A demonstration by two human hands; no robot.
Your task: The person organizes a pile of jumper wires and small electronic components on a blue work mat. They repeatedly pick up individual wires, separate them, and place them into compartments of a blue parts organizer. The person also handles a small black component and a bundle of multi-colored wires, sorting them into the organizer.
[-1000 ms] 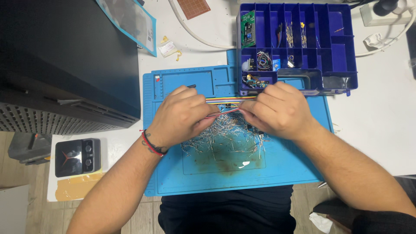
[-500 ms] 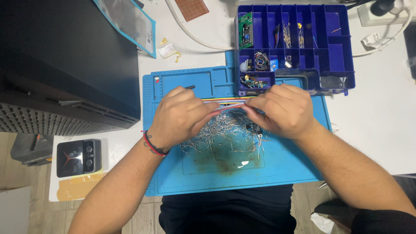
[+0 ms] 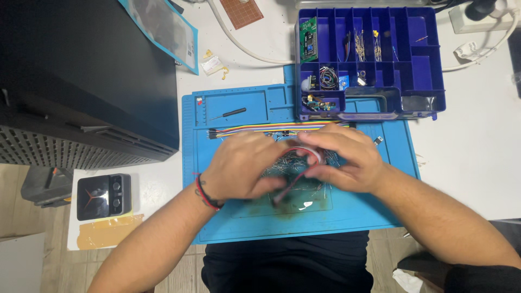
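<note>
Head view: left hand (image 3: 239,168) and right hand (image 3: 342,160) both pinch a red-black wire pair (image 3: 296,173) between them, over a wire pile (image 3: 304,187). Light, floppy, snag-prone; grip near the ends.

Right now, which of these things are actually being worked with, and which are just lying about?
In use: left hand and right hand on a red wire, over the wire pile on the blue mat.

Lying about: ribbon cable, screwdriver, parts box, black gadget.

ahead: organizer box (image 3: 423,81) blocks | left: black case (image 3: 81,81) – right: open
</note>
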